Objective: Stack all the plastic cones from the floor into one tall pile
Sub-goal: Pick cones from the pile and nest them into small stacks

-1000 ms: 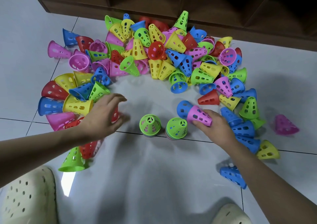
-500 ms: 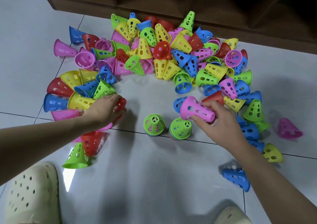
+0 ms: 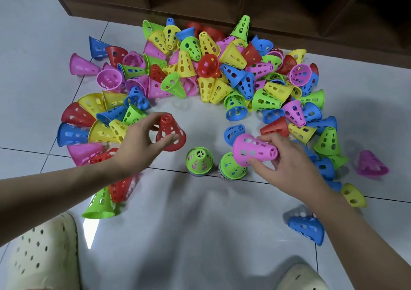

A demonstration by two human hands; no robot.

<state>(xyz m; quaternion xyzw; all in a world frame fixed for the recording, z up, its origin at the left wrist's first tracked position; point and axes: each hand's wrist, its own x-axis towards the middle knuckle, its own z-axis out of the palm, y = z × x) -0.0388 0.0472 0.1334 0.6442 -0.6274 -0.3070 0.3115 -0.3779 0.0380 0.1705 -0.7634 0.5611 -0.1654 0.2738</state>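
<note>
Head cam: left hand (image 3: 135,147) is gripping perforated red cone (image 3: 170,133) upright; right hand (image 3: 283,163) is holding pink cone (image 3: 253,150) sideways over right green-topped stack (image 3: 231,167).

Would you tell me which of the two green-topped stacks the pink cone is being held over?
The right green-topped stack; the right hand holds the pink perforated plastic cone overlapping it, while the left stack stands uncovered.

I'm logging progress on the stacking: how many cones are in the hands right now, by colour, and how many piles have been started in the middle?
red cone, held in the left hand: 1
pink cone, held in the right hand: 1
green-topped piles, standing upright side by side: 2
Total: 4
</note>
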